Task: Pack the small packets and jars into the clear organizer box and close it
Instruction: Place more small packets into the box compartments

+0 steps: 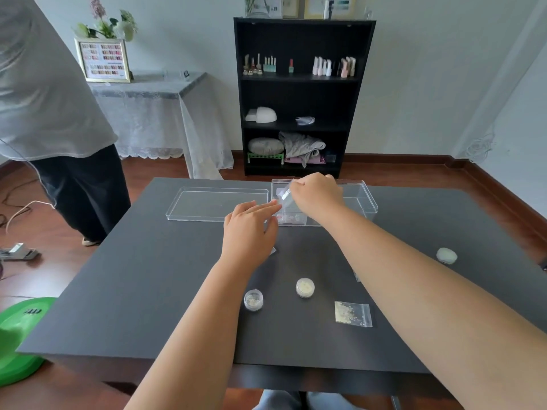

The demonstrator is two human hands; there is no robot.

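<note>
- Right hand (316,193) pinches a small packet (285,194) over the clear box (359,196).
- Left hand (248,229) hovers open, just left of the box.
- Lid (217,204) lies left of the box.
- Three jars (305,287) and another packet (352,313) sit on the tabletop (148,276), nearer than the box.

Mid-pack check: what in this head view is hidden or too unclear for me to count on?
- Organizer box contents: mostly behind the right hand and glare.
- Packet in right hand: contents blurred.
- Item under left hand: only a corner shows.
- Packet edge: hidden by right forearm.
- Jars: contents too small.
</note>
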